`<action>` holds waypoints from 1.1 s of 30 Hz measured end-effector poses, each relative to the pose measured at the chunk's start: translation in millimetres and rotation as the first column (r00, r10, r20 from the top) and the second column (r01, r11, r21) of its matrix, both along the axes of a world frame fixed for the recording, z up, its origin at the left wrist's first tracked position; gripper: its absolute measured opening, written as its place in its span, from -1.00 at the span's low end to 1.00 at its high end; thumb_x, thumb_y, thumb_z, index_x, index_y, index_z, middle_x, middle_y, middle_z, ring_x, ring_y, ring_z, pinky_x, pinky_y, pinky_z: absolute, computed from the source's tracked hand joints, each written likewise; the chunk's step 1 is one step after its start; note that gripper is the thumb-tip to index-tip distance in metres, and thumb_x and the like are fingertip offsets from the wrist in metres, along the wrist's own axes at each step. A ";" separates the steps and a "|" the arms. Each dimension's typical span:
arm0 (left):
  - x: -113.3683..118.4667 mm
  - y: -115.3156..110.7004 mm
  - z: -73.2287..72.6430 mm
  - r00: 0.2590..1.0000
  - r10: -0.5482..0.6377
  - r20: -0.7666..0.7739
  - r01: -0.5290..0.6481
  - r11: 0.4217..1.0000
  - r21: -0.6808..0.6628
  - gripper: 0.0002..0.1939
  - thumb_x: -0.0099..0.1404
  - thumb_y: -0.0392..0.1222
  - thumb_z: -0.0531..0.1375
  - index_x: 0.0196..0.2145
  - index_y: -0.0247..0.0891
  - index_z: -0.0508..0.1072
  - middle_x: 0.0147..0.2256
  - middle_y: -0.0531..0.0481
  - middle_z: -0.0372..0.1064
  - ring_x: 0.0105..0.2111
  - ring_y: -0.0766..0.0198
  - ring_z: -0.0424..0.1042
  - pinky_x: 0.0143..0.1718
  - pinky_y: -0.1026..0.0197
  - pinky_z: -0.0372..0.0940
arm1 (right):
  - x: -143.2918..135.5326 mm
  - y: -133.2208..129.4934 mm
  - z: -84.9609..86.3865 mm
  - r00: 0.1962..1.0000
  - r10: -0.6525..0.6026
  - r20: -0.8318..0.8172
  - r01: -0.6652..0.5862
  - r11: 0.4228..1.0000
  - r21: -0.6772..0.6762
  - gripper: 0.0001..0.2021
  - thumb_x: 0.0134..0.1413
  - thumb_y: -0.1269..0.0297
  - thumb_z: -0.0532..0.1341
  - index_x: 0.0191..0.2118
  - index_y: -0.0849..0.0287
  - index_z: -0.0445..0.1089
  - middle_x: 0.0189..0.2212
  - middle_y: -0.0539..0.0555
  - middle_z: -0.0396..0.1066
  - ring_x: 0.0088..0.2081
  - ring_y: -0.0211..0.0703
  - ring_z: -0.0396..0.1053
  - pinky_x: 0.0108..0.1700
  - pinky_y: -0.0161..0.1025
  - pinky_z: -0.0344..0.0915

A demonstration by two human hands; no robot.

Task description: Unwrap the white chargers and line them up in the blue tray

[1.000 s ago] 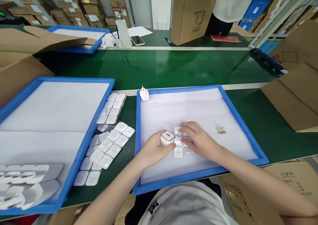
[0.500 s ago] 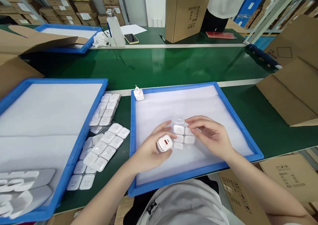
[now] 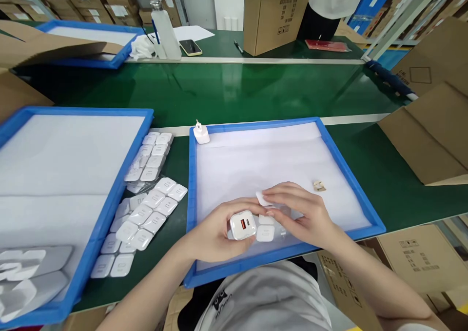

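My left hand (image 3: 215, 231) is closed around a white charger block (image 3: 243, 225), its face with a red USB port and a smaller slot turned up. Close beside it, my right hand (image 3: 305, 209) pinches a small white square piece (image 3: 263, 198) between its fingers. Under both hands lies a clear plastic holder with white square pieces (image 3: 265, 233), partly covered by my fingers. They rest on the white-lined, blue-rimmed tray (image 3: 252, 150). Another white charger (image 3: 201, 133) with metal prongs sits on that tray's far left corner. A small gold-brown scrap (image 3: 319, 185) lies right of my right hand.
Several clear packs of white squares (image 3: 153, 209) lie between the trays. A second blue-rimmed tray (image 3: 73, 150) on the left holds pale plastic shells (image 3: 34, 277). Open cardboard boxes (image 3: 431, 131) stand right. Across the bench are a bottle (image 3: 165, 33), a phone (image 3: 190, 48) and a person (image 3: 332, 4).
My hands have come closer together, with the holder drawn nearer to me. A white square is now raised in my right fingers, and the gold-brown scrap has appeared on the tray.
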State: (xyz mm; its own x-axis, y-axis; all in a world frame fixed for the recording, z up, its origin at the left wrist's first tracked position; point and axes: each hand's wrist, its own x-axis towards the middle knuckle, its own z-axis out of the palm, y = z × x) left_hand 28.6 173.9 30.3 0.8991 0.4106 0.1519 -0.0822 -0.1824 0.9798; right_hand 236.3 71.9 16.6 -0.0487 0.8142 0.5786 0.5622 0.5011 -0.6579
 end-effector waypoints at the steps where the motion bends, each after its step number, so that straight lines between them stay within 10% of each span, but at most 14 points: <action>1: -0.1 -0.4 0.7 1.000 -0.004 0.006 0.004 1.000 0.006 -0.58 0.18 -0.45 0.25 0.00 -0.26 0.55 -0.04 -0.13 0.59 -0.12 0.20 0.60 -0.11 0.27 0.47 | 1.0 0.0 1.1 1.000 0.004 -0.022 -0.005 1.000 -0.025 -0.72 0.28 0.43 0.34 0.08 0.12 0.51 -0.09 0.20 0.63 -0.06 -0.02 0.58 -0.04 -0.06 0.57; 13: -5.3 -4.8 -2.8 0.990 -0.020 -0.143 0.040 0.990 0.135 -0.41 0.06 -0.50 0.21 0.06 -0.18 0.54 0.13 -0.16 0.53 0.15 0.00 0.51 0.19 0.03 0.40 | -2.7 6.8 14.7 0.961 -0.158 -0.226 0.054 0.911 -0.408 -0.76 0.30 0.21 0.28 -0.40 0.16 0.52 -0.49 0.03 0.56 -0.44 -0.17 0.52 -0.38 -0.28 0.48; 22: 0.9 -3.4 -11.1 0.946 0.254 -0.203 -0.236 0.966 0.107 -0.73 0.22 -0.36 0.26 -0.11 -0.23 0.51 0.07 -0.20 0.44 0.17 0.03 0.46 0.17 0.08 0.37 | 24.0 0.6 31.1 0.654 -0.600 -0.461 0.582 0.788 -0.201 -0.89 0.28 0.23 0.37 -0.28 0.12 0.55 -0.49 -0.04 0.49 -0.53 -0.30 0.43 -0.47 -0.36 0.40; 26: 4.5 -3.6 -15.2 0.851 0.480 -0.216 -0.438 0.873 0.213 -0.89 0.27 -0.20 0.32 -0.27 -0.20 0.45 0.05 -0.19 0.36 0.29 -0.03 0.29 0.16 0.07 0.35 | 6.1 -13.4 28.9 0.756 -0.475 -0.451 0.405 0.880 -0.247 -0.94 0.22 0.31 0.41 -0.18 0.10 0.60 -0.20 0.08 0.60 -0.20 -0.14 0.62 -0.14 -0.26 0.61; 33: 6.8 -6.9 -2.9 0.813 0.481 -0.329 -0.508 0.861 0.004 -0.62 0.13 0.00 0.45 -0.39 -0.19 0.33 -0.48 0.13 0.35 -0.44 0.28 0.35 -0.39 0.24 0.26 | -18.9 -19.0 5.7 0.806 -0.331 -0.491 0.181 0.927 -0.328 -0.87 0.16 0.40 0.42 -0.18 0.04 0.60 -0.13 0.10 0.57 -0.13 -0.15 0.59 -0.15 -0.32 0.61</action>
